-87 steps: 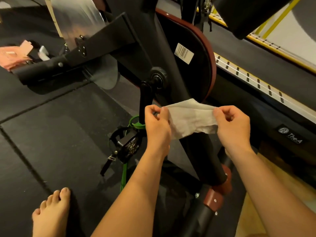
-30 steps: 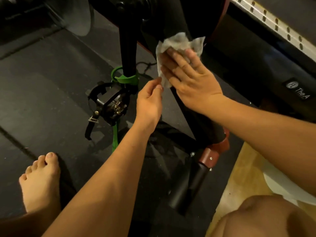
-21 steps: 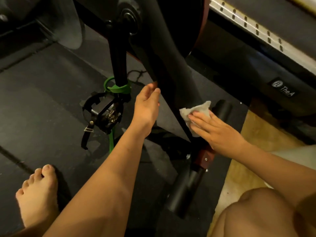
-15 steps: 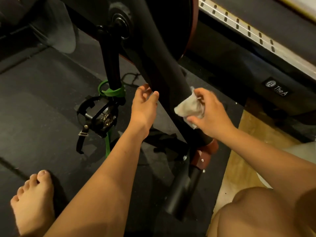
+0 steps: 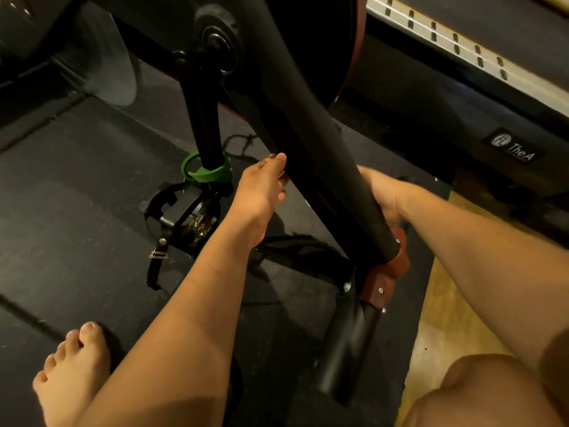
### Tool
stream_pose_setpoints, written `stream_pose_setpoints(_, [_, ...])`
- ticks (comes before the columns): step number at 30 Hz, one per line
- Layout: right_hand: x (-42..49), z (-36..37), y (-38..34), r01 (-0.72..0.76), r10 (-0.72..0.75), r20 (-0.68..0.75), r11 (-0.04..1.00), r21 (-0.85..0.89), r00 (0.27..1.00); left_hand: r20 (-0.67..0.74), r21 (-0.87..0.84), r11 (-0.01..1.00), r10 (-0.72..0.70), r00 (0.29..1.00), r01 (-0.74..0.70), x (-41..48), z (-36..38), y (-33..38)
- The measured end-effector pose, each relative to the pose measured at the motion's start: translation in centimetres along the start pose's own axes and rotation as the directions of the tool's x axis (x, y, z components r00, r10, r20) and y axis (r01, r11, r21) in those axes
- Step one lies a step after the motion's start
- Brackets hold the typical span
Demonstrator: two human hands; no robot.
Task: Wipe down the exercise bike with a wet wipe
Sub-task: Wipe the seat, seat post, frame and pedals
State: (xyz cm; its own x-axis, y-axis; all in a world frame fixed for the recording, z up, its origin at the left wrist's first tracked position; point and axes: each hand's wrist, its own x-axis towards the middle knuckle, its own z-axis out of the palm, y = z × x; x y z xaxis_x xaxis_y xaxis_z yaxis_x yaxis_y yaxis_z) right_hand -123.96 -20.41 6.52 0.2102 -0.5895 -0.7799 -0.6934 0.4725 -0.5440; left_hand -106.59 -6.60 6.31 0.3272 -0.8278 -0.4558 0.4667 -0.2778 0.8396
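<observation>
Exercise bike (image 5: pixel 295 41) on black rubber floor (image 5: pixel 77 180), both hands low on its slanted frame tube (image 5: pixel 335 167).

Second machine with slotted rail (image 5: pixel 446 97) sits just right of the bike. Crank (image 5: pixel 200 109) hangs down, strapped pedal (image 5: pixel 184 211) at its end, near the floor. Bare foot (image 5: pixel 70 371) on floor, bottom left. Left hand (image 5: pixel 261 192): grip spread, fingers straight, tips touching the tube's left side. Right hand (image 5: pixel 385 192) reaches round the tube's far side, just above red clamp (image 5: pixel 388 272). Its grip is hidden behind the tube, so I can't tell spread or pinching. Wet wipe possibly in there, out of sight. Green band (image 5: pixel 206 172) looped round crank above pedal.
</observation>
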Motion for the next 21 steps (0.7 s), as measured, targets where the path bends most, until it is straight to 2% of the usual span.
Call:
stream_pose_setpoints(2, [0.6,-1.3,3.1,-0.034,0.032,-0.020,0.997,-0.076,0.999,-0.008,-0.051,0.998,-0.045,0.999,0.045,0.3,0.1,-0.8])
stream_pose_setpoints(4, [-0.6,-2.4,4.0,0.002,-0.002,0.007,0.999,-0.038,1.000,0.042,-0.075,0.987,-0.141,0.989,0.143,0.1,1.1,-2.2])
stream_pose_setpoints(6, [-2.3,-3.0,3.4,0.107,-0.105,0.105,0.994,-0.018,0.989,0.106,-0.110,0.968,-0.215,0.971,0.226,-0.6,2.7,-3.7])
stream_pose_setpoints(9, [-4.8,-1.8,-0.5,0.279,-0.272,0.266,0.960,0.010,0.925,0.068,-0.170,0.940,-0.289,0.955,0.297,-0.9,3.9,-5.0])
stream_pose_setpoints(11, [-5.4,0.0,-3.2,0.362,-0.357,0.200,0.932,0.016,0.912,0.075,-0.156,0.932,-0.319,0.945,0.327,-0.6,4.1,-5.5])
stream_pose_setpoints(13, [-4.7,1.4,-3.2,0.374,-0.374,0.045,0.927,-0.001,0.927,0.078,-0.148,0.925,-0.343,0.936,0.351,-0.6,4.4,-6.1])
stream_pose_setpoints(17, [-3.4,0.9,3.9,0.207,-0.208,-0.227,0.978,-0.028,0.952,0.134,-0.133,0.911,-0.374,0.918,0.390,-1.4,5.9,-8.2])
stream_pose_setpoints(19, [-4.6,0.3,7.4,0.148,-0.131,-0.278,0.988,0.042,0.952,0.170,-0.054,0.888,-0.443,0.880,0.457,-2.2,7.5,-9.9])
stream_pose_setpoints(21, [-6.1,0.2,9.6,0.160,-0.123,-0.297,0.982,0.103,0.947,0.221,0.028,0.862,-0.499,0.838,0.505,-3.1,9.3,-11.6])
